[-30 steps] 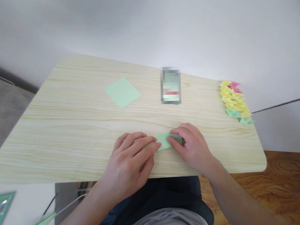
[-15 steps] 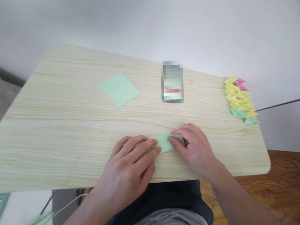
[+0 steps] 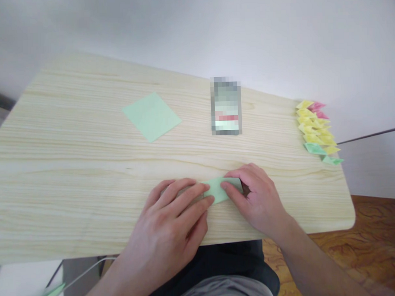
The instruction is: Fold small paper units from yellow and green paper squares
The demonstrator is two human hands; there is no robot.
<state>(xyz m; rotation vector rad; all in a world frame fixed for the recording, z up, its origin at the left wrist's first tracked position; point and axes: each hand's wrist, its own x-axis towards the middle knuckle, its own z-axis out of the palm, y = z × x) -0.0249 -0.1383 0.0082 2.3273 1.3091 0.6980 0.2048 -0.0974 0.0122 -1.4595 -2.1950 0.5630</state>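
Observation:
A strip of folded light green paper lies near the table's front edge, between my two hands. My left hand rests over its left end, fingers stretched out and lying on the paper, covering that part. At the right end, my right hand pinches the strip between thumb and fingers, and the paper bends up slightly there. Farther back on the left is a flat square sheet of light green paper.
A phone with a blurred screen lies at the back middle of the wooden table. Several folded paper pieces, yellow, pink and green, stand in rows at the right edge. Below left, a white surface holds a green strip.
The view has shifted a little, so the table's left side shows lower and farther left. Both hands stay on the folded paper with almost the same grip.

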